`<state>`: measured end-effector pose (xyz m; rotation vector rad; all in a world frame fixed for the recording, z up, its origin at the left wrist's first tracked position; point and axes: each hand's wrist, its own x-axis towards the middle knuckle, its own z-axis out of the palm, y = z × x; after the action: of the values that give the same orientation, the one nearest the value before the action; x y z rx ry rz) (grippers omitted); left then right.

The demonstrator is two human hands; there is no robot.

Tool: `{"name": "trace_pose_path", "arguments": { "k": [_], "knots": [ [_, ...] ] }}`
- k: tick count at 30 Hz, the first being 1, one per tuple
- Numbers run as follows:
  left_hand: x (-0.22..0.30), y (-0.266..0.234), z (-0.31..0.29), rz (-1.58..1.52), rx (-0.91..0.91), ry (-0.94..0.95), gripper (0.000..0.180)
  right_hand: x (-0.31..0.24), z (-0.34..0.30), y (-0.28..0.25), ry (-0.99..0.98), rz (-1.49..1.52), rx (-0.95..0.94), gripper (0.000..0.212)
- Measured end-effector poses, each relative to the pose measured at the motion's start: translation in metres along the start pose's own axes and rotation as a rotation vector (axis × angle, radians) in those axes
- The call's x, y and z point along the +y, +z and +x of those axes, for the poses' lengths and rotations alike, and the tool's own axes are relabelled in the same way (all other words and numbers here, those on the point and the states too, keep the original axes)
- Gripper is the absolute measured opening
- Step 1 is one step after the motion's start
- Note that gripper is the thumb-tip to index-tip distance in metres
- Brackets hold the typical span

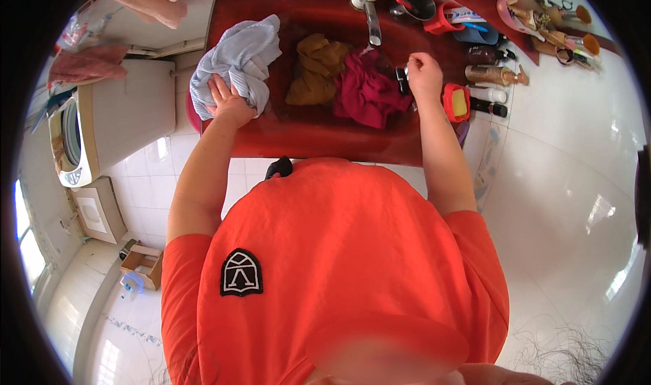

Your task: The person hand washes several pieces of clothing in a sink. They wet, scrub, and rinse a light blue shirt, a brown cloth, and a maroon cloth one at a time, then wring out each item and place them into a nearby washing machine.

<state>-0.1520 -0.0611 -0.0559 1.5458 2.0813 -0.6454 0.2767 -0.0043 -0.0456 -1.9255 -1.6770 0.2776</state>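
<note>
The left hand (227, 100) lies flat, fingers spread, pressing on a pale blue striped cloth (234, 63) bunched at the left edge of the dark red sink (312, 131). The right hand (424, 73) is curled closed near the sink's right edge, pinching a small dark object (402, 80) that is too small to make out. Between the hands, in the basin, a mustard-brown cloth (315, 70) touches a crimson cloth (366, 90) under the metal tap (371, 19). Just beside the right hand, on the counter, stand a red soap holder (456, 102) and several bottles (491, 74). A washing machine (102, 124) stands left of the sink.
</note>
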Motion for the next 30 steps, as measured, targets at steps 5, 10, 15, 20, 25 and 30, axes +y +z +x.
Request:
{"name": "trace_pose_path", "arguments": {
  "k": [5,10,15,20,25,30],
  "knots": [
    [-0.001,0.001,-0.002,-0.015,0.018,-0.006,0.121,0.046,-0.011,0.052,0.221,-0.332,-0.252,0.020],
    [-0.001,0.003,0.002,0.003,0.003,-0.011,0.120,0.041,-0.015,0.077,0.205,-0.544,-0.487,0.026],
    [0.000,0.001,0.001,0.041,-0.032,-0.032,0.117,0.046,-0.012,0.071,0.395,-0.506,-0.731,0.036],
    [0.002,-0.002,-0.001,-0.003,-0.034,-0.024,0.116,0.081,-0.042,0.064,0.397,-0.301,-0.853,0.048],
    [0.004,-0.004,-0.002,0.009,-0.028,-0.023,0.116,0.089,-0.066,0.024,0.783,0.336,-0.721,0.041],
    [0.000,-0.004,-0.005,-0.018,-0.007,-0.014,0.117,0.035,-0.049,-0.028,0.880,1.188,-0.462,0.045]
  ]
}}
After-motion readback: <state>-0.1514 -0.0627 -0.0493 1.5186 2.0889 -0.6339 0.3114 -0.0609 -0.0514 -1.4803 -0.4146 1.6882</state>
